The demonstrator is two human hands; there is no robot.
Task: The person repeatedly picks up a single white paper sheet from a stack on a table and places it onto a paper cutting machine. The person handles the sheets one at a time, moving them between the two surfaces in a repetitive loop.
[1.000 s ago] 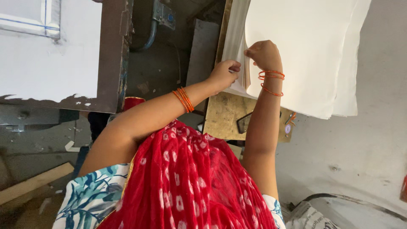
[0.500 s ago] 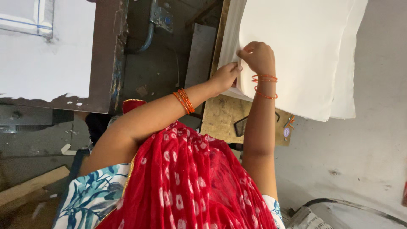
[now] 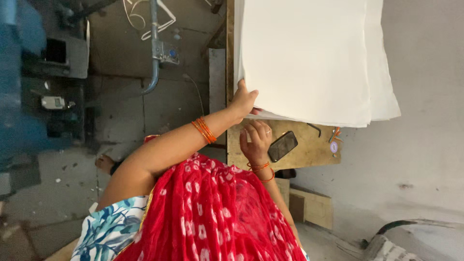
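Observation:
A thick stack of large white paper sheets (image 3: 309, 58) lies on a wooden board table (image 3: 309, 150). My left hand (image 3: 244, 99), with orange bangles on the wrist, grips the stack's near corner edge, thumb on top. My right hand (image 3: 256, 140), also with orange bangles, rests on the bare wood just below the stack with fingers loosely curled and nothing in it. A black phone (image 3: 282, 146) lies on the board right beside my right hand.
A red dotted cloth (image 3: 212, 212) covers my front at the bottom. Small tools and a round tag (image 3: 333, 140) lie near the board's far end. A metal pipe (image 3: 154, 53), cables and grey machinery (image 3: 58, 53) stand on the concrete floor at left. A pale wall (image 3: 425, 145) is at right.
My right hand has left the paper's edge and dropped onto the bare wood beside the phone. My left hand stays on the stack's corner. The view has shifted.

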